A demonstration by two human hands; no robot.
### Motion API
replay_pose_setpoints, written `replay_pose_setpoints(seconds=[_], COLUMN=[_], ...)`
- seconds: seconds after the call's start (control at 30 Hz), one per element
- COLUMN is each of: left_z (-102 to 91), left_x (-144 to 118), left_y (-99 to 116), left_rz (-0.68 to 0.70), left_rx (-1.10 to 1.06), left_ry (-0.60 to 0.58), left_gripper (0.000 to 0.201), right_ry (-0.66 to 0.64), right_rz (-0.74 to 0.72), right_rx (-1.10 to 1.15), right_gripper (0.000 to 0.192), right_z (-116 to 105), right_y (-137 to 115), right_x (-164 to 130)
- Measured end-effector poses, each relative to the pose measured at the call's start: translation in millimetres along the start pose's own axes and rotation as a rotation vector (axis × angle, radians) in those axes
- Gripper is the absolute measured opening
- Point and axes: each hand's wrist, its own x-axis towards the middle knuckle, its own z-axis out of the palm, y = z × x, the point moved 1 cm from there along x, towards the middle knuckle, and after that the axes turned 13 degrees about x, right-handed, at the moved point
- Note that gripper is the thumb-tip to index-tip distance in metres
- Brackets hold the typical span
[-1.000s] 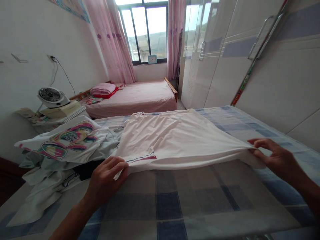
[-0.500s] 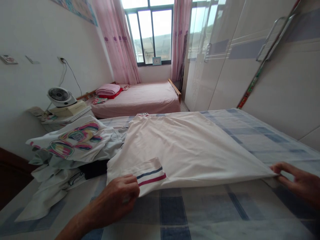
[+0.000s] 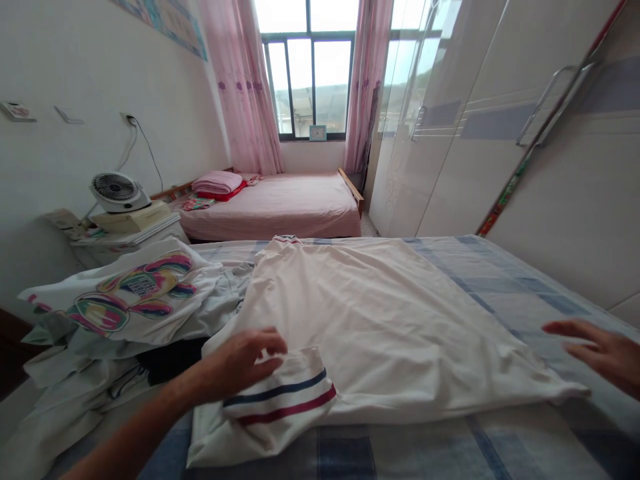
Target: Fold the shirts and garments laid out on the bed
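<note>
A white shirt [image 3: 380,320] lies spread over the blue-and-white checked bed, with soft wrinkles across its body. Its near sleeve [image 3: 285,393] has a navy and a dark red stripe at the cuff. Just over this sleeve is my left hand [image 3: 245,360], fingers curved and thumb apart, with nothing visible between them. My right hand [image 3: 600,347] hovers past the shirt's right-hand corner, fingers stretched out and holding nothing. Another striped edge [image 3: 286,239] shows at the shirt's far left.
On the left is a heap of clothes, topped by a white garment with a colourful print [image 3: 145,293]. Behind it a fan [image 3: 120,192] stands on a small cabinet. A pink bed [image 3: 300,203] is under the window; a glossy wardrobe [image 3: 465,133] lines the right.
Both hands have let go of the shirt. My left hand has risen off the sleeve, and my right has come away from the corner. The shirt's near edge now lies lower and slacker.
</note>
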Motion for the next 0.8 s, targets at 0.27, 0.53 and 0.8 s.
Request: replay_pose_setpoints(seconds=[0.27, 0.53, 0.8], left_z=[-26.9, 2.6, 6.9], left_x=[161.1, 197.4, 196.7], left_y=[-87.0, -125.3, -125.0], left_rz=[-0.239, -0.357, -0.44], left_rx=[0.365, 0.596, 0.585], left_ry=[0.385, 0.43, 0.344], left_gripper=[0.036, 0.044, 0.053], right_ry=[-0.127, -0.075, -0.091], right_rz=[0.173, 0.18, 0.167], right_rx=[0.102, 0.019, -0.044], right_gripper=[0.046, 0.055, 0.044], right_z=[74.1, 167.6, 185.3], right_y=[-136.7, -169.4, -176.3], right_x=[152.2, 243.0, 267.5])
